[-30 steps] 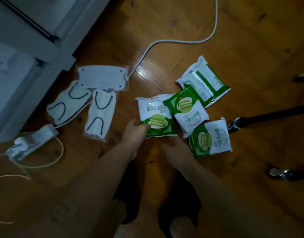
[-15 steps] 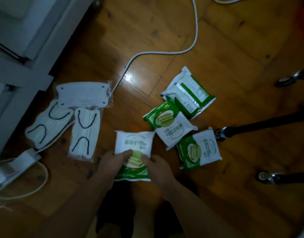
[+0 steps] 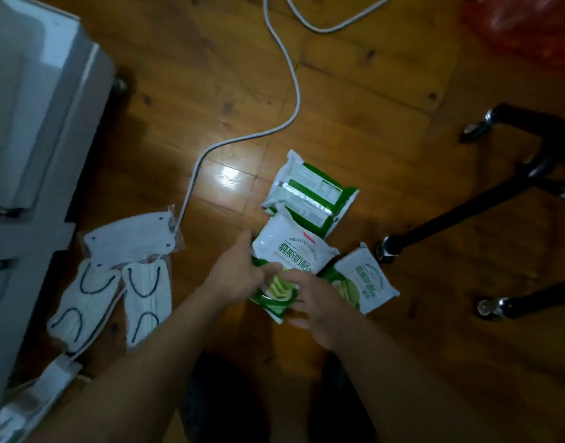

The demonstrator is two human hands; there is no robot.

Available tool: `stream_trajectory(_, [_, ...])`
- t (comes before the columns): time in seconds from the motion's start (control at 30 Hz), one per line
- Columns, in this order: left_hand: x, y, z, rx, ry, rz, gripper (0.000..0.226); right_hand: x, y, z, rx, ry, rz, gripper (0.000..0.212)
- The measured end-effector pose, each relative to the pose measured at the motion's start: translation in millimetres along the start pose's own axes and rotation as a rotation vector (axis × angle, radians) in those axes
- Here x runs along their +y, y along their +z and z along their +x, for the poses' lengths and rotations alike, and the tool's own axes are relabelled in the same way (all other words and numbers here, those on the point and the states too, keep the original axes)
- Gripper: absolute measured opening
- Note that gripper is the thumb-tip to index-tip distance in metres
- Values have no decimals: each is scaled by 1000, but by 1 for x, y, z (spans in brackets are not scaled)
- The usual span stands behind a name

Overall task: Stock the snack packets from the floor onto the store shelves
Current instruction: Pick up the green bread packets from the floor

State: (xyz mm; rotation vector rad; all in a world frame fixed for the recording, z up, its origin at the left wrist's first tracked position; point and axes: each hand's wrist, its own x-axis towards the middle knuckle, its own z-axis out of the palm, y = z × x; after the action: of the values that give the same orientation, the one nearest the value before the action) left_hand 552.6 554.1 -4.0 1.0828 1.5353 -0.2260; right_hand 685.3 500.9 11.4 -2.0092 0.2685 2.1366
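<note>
- Head view, far to the left of the fingers: a pale cabinet point(image 3: 35, 123) stands at the frame edge. Whether it is the store shelving I cannot tell.
- Between the cabinet and the fingers, three wrapped face masks point(image 3: 128, 247) lie on the wooden floor point(image 3: 211, 75). A white cable point(image 3: 289, 91) runs off beyond them. None of this looks like snack stock, so it is best left alone.
- The left hand point(image 3: 239, 273) has its fingers curled round the left edge of a white-and-green snack packet point(image 3: 290, 257), which is held low over the floor.
- The right hand point(image 3: 319, 302) pinches the same packet at its lower green end, so both sets of fingers are clamped on it.
- A sliver of green shows beside the left fingers. Whether a second packet is caught underneath I cannot tell.
- Just beyond the fingers a far packet point(image 3: 310, 193) lies back side up, and the held one overlaps its near edge.
- Just right of the fingers a side packet point(image 3: 367, 279) lies face up, near a black chair leg point(image 3: 466, 212).
- Judgement: grip by the sealed edges rather than the soft middle, since the cake inside probably crushes easily.
- Stacking the two loose packets with this one before rising would save trips. Mind the cable and chair legs when standing.
</note>
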Motion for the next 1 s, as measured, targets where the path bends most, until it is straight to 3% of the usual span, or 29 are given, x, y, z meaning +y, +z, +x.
stream_trajectory(0.1, [16, -6, 24, -147, 153, 361, 48, 24, -1, 10, -142, 38, 469, 40])
stream_trajectory(0.23, [44, 11, 49, -238, 449, 971, 70, 37, 9, 36, -182, 40, 952, 40])
stream_trajectory(0.4, [43, 41, 66, -152, 609, 1321, 69, 47, 30, 67, -165, -10, 1166, 38])
stream_trajectory(0.5, [41, 36, 72, -93, 634, 1301, 71, 51, 25, 80, -198, -31, 1141, 42])
stream_trajectory(0.6, [24, 26, 72, -93, 417, 1111, 78, 62, 11, 87, -190, -60, 927, 41])
stream_trajectory(0.67, [8, 20, 64, -191, 122, 721, 75, 68, -5, 87, -100, -87, 699, 43])
stream_trajectory(0.73, [-13, 21, 48, -244, -102, 348, 53, 67, -18, 80, -10, -133, 397, 47])
stream_trajectory(0.83, [-41, 36, 31, -130, -133, 66, 26, 60, -39, 70, 197, -360, -238, 45])
stream_trajectory(0.93, [-56, 56, 15, -18, -84, -134, 22, 44, -76, 64, 524, -648, -811, 30])
stream_trajectory(1.0, [-62, 69, 6, 29, -101, -169, 18, 35, -105, 66, 649, -898, -1155, 41])
